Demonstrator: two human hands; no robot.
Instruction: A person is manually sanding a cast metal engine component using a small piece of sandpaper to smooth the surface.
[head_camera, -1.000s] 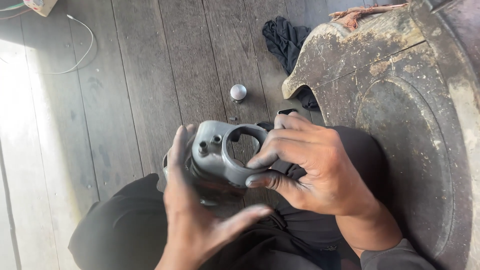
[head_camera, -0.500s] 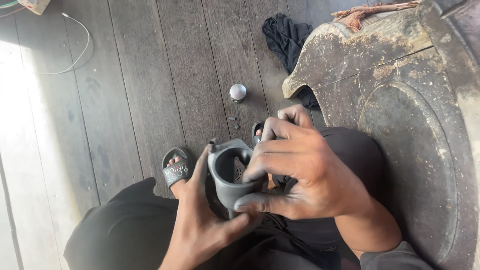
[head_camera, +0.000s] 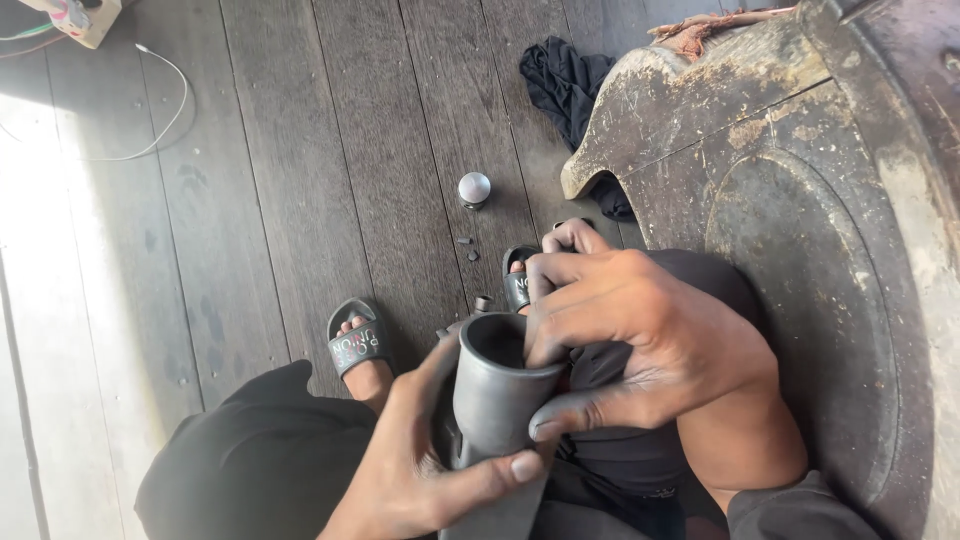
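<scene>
Two hands: the left hand (head_camera: 420, 470) at 6 o'clock, the right hand (head_camera: 640, 345) at 4 o'clock, both on one grey housing (head_camera: 492, 395) with one round opening at its top. Two sandals, one (head_camera: 357, 345) at 8 o'clock, the other (head_camera: 520, 280) near centre, partly hidden behind the right hand. One round silver cap (head_camera: 474, 188) at 12 o'clock on the floor (head_camera: 280, 200). Two small dark screws (head_camera: 468, 248) just below the cap, and one short bolt (head_camera: 483, 303) nearer the housing. One black rag (head_camera: 570, 85) at 1 o'clock. One white cable (head_camera: 150, 120) at 10 o'clock. One big worn fender (head_camera: 800, 200) at 3 o'clock
</scene>
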